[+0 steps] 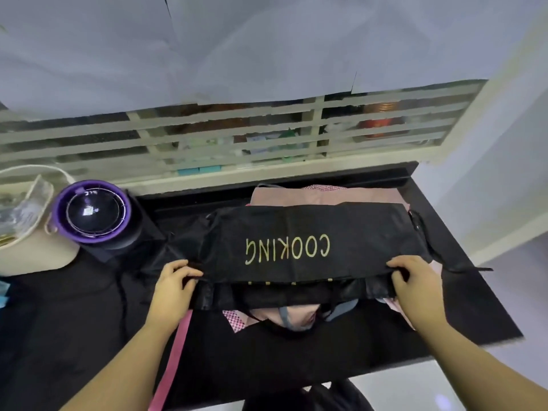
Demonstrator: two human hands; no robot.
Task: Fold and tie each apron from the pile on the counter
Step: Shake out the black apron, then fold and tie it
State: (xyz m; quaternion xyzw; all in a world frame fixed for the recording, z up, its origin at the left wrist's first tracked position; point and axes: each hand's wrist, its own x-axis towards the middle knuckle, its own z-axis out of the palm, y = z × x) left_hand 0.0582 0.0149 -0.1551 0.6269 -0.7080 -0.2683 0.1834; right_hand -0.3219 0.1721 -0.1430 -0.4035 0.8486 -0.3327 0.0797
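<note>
A black apron (296,229) with yellow "COOKING" lettering, read upside down, lies folded into a wide band across the black counter (74,321). My left hand (173,284) pinches its near edge at the left end. My right hand (413,284) pinches the same edge at the right end. A thin black tie strap (462,266) trails off to the right. Under the black apron lies a pile of pink aprons (296,317), partly hidden, showing behind it and in front. A pink strap (175,351) runs down toward the counter's front edge.
A purple-rimmed round container (92,213) stands at the left beside a cream bag (32,250) holding clear plastic. A slatted cream window frame (225,137) runs along the back. The counter's right edge (486,280) drops to a pale floor.
</note>
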